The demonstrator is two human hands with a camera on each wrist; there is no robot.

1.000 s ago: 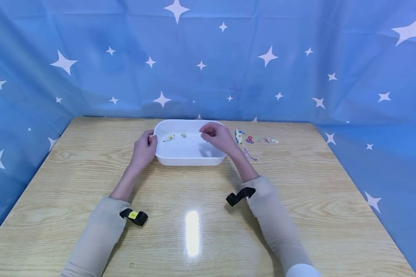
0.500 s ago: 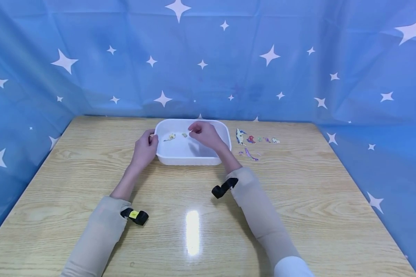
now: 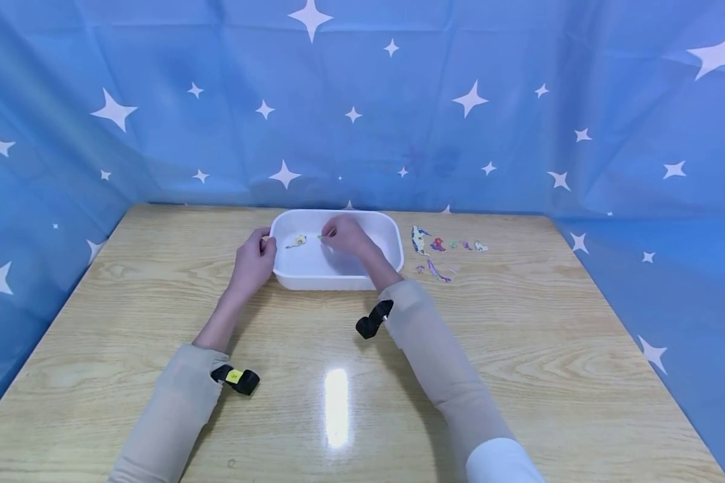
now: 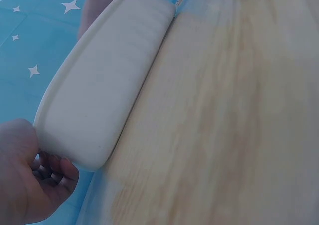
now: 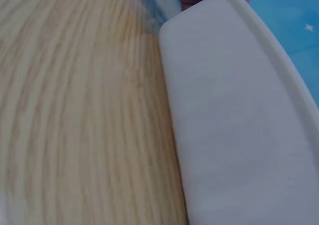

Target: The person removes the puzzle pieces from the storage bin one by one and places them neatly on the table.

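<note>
My left hand (image 3: 253,263) grips the left end of a white plastic tray (image 3: 332,280). In the left wrist view, its thumb lies at the tray's rim and its fingers curl beneath. Inside the tray, my right hand (image 3: 349,237) pinches a small greenish flat piece (image 3: 323,236), mostly covered by the fingers. A yellowish flat cutout with a thin tail (image 3: 299,241) lies on the tray floor, left of that hand. The right wrist view shows the tray's outer wall (image 5: 224,105) but not the right hand's fingertips.
Right of the tray, several colourful flat cutouts lie on the wooden table (image 3: 290,376): a large blue and cream one (image 3: 419,239), a red one (image 3: 438,244), a whitish one (image 3: 480,246) and a long purple one (image 3: 437,271). A blue star-patterned curtain (image 3: 362,147) hangs behind.
My right hand has moved left and down within the tray and now pinches the small greenish piece, which lay loose before. My left hand has kept its grip on the tray.
</note>
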